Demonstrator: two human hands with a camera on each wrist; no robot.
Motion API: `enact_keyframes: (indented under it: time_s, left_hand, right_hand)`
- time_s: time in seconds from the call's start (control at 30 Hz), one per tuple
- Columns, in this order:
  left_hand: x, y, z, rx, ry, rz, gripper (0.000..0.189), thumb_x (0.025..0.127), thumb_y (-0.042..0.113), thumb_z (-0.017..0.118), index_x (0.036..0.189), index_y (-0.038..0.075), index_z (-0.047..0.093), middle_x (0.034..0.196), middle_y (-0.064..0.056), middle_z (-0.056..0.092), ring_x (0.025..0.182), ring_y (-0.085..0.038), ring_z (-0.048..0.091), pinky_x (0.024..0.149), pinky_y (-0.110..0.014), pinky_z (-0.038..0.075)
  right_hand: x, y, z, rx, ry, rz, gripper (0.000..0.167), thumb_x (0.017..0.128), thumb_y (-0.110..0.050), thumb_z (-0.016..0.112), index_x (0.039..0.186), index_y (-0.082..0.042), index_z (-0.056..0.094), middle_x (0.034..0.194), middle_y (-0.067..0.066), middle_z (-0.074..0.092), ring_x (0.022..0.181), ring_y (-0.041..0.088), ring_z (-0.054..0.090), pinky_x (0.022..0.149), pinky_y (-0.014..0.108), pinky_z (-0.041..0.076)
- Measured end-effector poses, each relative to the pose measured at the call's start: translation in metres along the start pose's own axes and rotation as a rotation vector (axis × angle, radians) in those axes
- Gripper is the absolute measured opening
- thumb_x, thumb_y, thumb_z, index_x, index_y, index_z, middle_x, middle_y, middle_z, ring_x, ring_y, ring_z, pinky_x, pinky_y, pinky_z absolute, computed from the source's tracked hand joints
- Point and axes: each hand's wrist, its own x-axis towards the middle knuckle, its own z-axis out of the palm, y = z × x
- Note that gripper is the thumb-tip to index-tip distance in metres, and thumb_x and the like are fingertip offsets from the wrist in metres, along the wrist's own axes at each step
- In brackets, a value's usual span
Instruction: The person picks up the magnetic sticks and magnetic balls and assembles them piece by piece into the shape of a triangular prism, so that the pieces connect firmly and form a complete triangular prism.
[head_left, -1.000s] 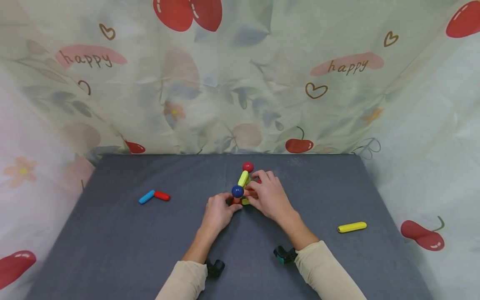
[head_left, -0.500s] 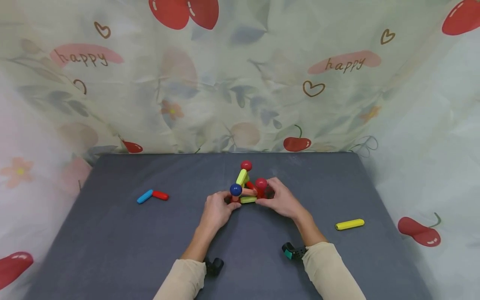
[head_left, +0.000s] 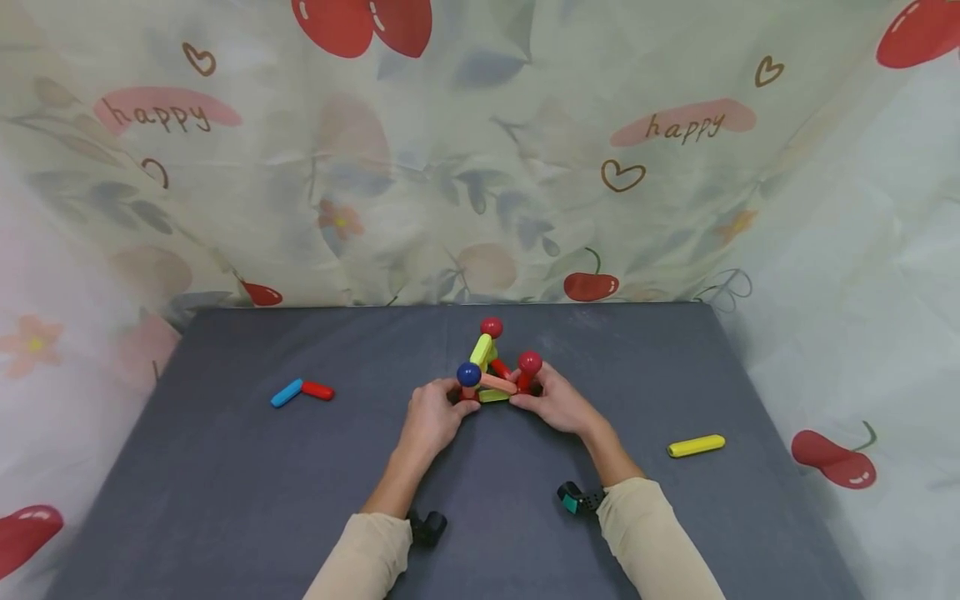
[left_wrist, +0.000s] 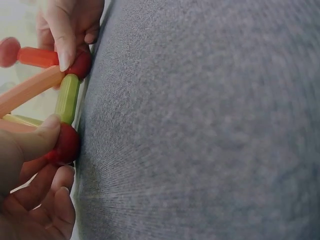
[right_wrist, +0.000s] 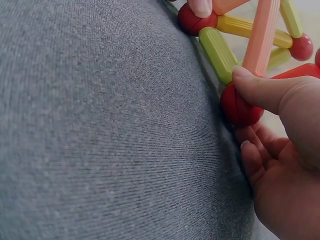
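Note:
A magnetic stick-and-ball frame stands at the middle of the table in the head view. Its upper balls are a blue ball (head_left: pixel 468 374) at the left, a red ball (head_left: pixel 530 362) at the right and another red ball (head_left: pixel 491 327) at the back. A pink stick (head_left: pixel 498 383) slants across it, above a green base stick (head_left: pixel 494 396). With thumb and fingers my left hand (head_left: pixel 433 417) pinches the left base ball (left_wrist: pixel 67 145), red. My right hand (head_left: pixel 561 402) pinches the right base ball (right_wrist: pixel 241 106), also red. Fingers partly hide both corners.
On the left of the dark grey tabletop (head_left: pixel 262 483) lie a blue stick (head_left: pixel 287 393) and a red stick (head_left: pixel 318 390), end to end. A yellow stick (head_left: pixel 696 446) lies at the right. A printed curtain (head_left: pixel 420 208) rises behind the table's far edge.
My right hand has come from the frame's upper part near the blue ball down to the right base ball. The right upper red ball, hidden before, now shows. My left hand stays at its corner.

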Motion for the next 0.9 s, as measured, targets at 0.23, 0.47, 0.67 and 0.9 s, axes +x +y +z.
enact_keyframes:
  time_s: [0.23, 0.47, 0.67, 0.9]
  left_hand:
    - [-0.002, -0.001, -0.001, 0.019, -0.009, 0.018, 0.034, 0.087, 0.033, 0.082, 0.114, 0.013, 0.076, 0.110, -0.008, 0.075, 0.096, -0.023, 0.069, 0.092, -0.045, 0.057]
    - [-0.010, -0.019, -0.023, 0.014, 0.012, 0.003, 0.046, 0.089, 0.035, 0.080, 0.129, 0.016, 0.070, 0.119, -0.005, 0.070, 0.087, -0.017, 0.062, 0.079, -0.038, 0.054]
    - [-0.007, -0.067, -0.083, 0.020, 0.135, -0.013, 0.045, 0.094, 0.029, 0.075, 0.135, 0.013, 0.065, 0.126, -0.010, 0.068, 0.104, -0.028, 0.057, 0.088, -0.046, 0.047]
    - [-0.008, -0.121, -0.138, 0.105, 0.185, -0.059, 0.047, 0.094, 0.018, 0.074, 0.139, 0.008, 0.062, 0.140, -0.022, 0.061, 0.125, -0.041, 0.041, 0.102, -0.057, 0.039]
  right_hand:
    - [-0.001, 0.001, 0.000, -0.042, 0.013, -0.001, 0.030, 0.095, -0.021, 0.074, 0.123, -0.014, 0.067, 0.120, 0.007, 0.062, 0.101, 0.018, 0.061, 0.092, 0.035, 0.048]
    - [-0.002, 0.003, -0.001, -0.043, 0.007, 0.002, 0.030, 0.096, -0.023, 0.072, 0.124, -0.015, 0.067, 0.119, 0.005, 0.063, 0.104, 0.018, 0.059, 0.095, 0.038, 0.047]
    - [-0.002, 0.004, -0.001, -0.035, 0.004, -0.007, 0.029, 0.096, -0.025, 0.072, 0.124, -0.015, 0.068, 0.119, 0.005, 0.061, 0.105, 0.017, 0.058, 0.093, 0.035, 0.047]
    - [-0.002, 0.006, 0.000, -0.020, 0.002, -0.026, 0.029, 0.095, -0.024, 0.073, 0.122, -0.014, 0.069, 0.118, 0.006, 0.062, 0.105, 0.018, 0.057, 0.092, 0.035, 0.046]
